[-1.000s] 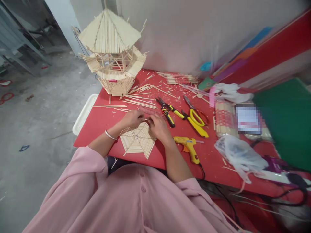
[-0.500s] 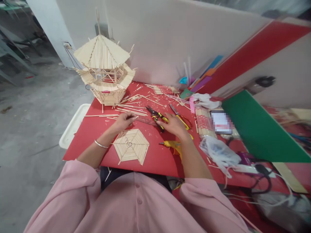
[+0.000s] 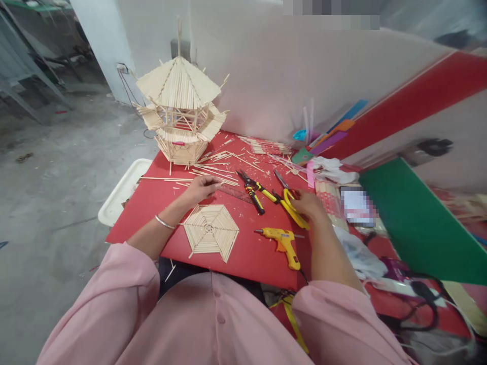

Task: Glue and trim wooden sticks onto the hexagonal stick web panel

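Note:
My left hand (image 3: 205, 188) is closed in a pinch, with the pale tip of a small stick at its fingertips, beside the left end of a clear ruler (image 3: 238, 193). My right hand (image 3: 304, 203) is at the yellow-handled scissors (image 3: 289, 202), its fingers curled by the handle; whether they grip it is unclear. Black and yellow pliers (image 3: 254, 192) lie between the hands. Nearer me are a web-like hexagonal stick panel (image 3: 210, 230) and a yellow glue gun (image 3: 280, 242).
A pagoda-like stick model (image 3: 180, 111) stands at the back left of the red table (image 3: 160, 203). Loose sticks (image 3: 216, 170) lie behind my hands. On the right are a phone (image 3: 356, 205), plastic bags (image 3: 359, 253) and a green board (image 3: 418, 218).
My right hand has moved right, from the pliers to the scissors. The pliers now lie uncovered. My left hand keeps its pinch. The camera view has shifted slightly.

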Motion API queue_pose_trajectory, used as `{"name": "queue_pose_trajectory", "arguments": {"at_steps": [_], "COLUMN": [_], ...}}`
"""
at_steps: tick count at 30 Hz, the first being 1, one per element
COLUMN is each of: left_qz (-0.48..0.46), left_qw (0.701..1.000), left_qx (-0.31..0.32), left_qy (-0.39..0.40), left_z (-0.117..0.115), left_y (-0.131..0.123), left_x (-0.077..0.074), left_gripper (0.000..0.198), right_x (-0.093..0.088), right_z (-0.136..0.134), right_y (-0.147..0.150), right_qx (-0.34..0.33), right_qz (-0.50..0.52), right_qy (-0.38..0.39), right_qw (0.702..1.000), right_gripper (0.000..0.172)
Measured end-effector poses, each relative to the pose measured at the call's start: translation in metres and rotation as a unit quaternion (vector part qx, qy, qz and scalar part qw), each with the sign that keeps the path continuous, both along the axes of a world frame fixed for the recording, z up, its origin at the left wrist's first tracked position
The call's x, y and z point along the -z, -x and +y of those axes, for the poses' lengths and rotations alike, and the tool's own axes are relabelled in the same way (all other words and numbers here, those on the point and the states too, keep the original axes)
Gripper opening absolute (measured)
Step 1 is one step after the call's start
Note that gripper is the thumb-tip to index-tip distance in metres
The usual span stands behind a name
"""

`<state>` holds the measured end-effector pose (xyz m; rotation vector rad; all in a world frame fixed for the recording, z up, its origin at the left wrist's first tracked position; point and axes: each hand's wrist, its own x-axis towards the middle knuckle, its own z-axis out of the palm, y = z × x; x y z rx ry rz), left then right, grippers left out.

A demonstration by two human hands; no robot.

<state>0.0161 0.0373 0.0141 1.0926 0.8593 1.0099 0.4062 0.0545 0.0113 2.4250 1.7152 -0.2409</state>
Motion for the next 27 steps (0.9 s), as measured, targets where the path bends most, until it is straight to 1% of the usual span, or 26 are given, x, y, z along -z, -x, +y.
{"name": "queue_pose_trajectory", "arguments": {"at_steps": [4,8,10,12,13,15,16,17,18,20,21,22,23,26,27], "left_qz": [0.003,0.013,0.024,0.033,0.037,0.043,0.045,0.045,0.042,0.025,0.015,0.005,-0.001,-0.007,-0.008], "left_qw": [1.0,1.0,0.999,0.999,0.999,0.998,0.998,0.998,0.998,0.998,0.998,0.998,0.998,0.998,0.998], "left_qx": [-0.009,-0.015,-0.017,-0.02,-0.021,-0.021,-0.021,-0.022,-0.024,-0.026,-0.028,-0.031,-0.033,-0.039,-0.039], "left_qy": [0.01,0.018,0.022,0.026,0.028,0.032,0.035,0.038,0.041,0.046,0.047,0.047,0.047,0.045,0.045], "left_z": [0.001,0.003,0.003,0.003,0.002,0.002,0.002,0.002,0.003,0.004,0.004,0.005,0.005,0.005,0.005], "left_y": [0.001,0.002,0.001,0.0,0.0,-0.001,-0.001,-0.001,-0.001,0.0,0.0,0.001,0.001,0.002,0.002], "left_x": [0.001,0.003,0.004,0.004,0.005,0.005,0.005,0.005,0.004,0.004,0.004,0.004,0.004,0.003,0.003], "left_gripper": [0.028,0.02,0.013,0.006,0.005,0.006,0.007,0.009,0.01,0.011,0.011,0.011,0.011,0.013,0.013], "right_x": [0.0,-0.005,-0.009,-0.015,-0.017,-0.021,-0.021,-0.021,-0.021,-0.018,-0.017,-0.015,-0.015,-0.017,-0.02], "right_z": [0.007,0.008,0.004,-0.002,-0.005,-0.012,-0.015,-0.016,-0.017,-0.015,-0.012,-0.008,-0.004,0.008,0.01], "right_y": [-0.004,-0.006,0.0,0.016,0.028,0.057,0.072,0.086,0.098,0.111,0.112,0.11,0.106,0.09,0.086], "right_qx": [0.0,-0.008,-0.002,-0.016,-0.037,-0.119,-0.154,-0.179,-0.184,-0.17,-0.16,-0.15,-0.14,-0.107,-0.097], "right_qz": [-0.009,-0.025,-0.042,-0.056,-0.055,-0.021,0.003,0.022,0.026,0.007,0.0,0.009,0.036,0.148,0.178], "right_qy": [0.018,0.013,0.008,-0.03,-0.064,-0.128,-0.128,-0.096,-0.053,0.01,0.024,0.029,0.031,0.048,0.051], "right_qw": [1.0,1.0,0.999,0.998,0.996,0.984,0.98,0.979,0.981,0.985,0.987,0.988,0.989,0.982,0.978], "right_gripper": [0.05,0.058,0.062,0.062,0.061,0.063,0.068,0.078,0.088,0.104,0.106,0.104,0.095,0.05,0.038]}}
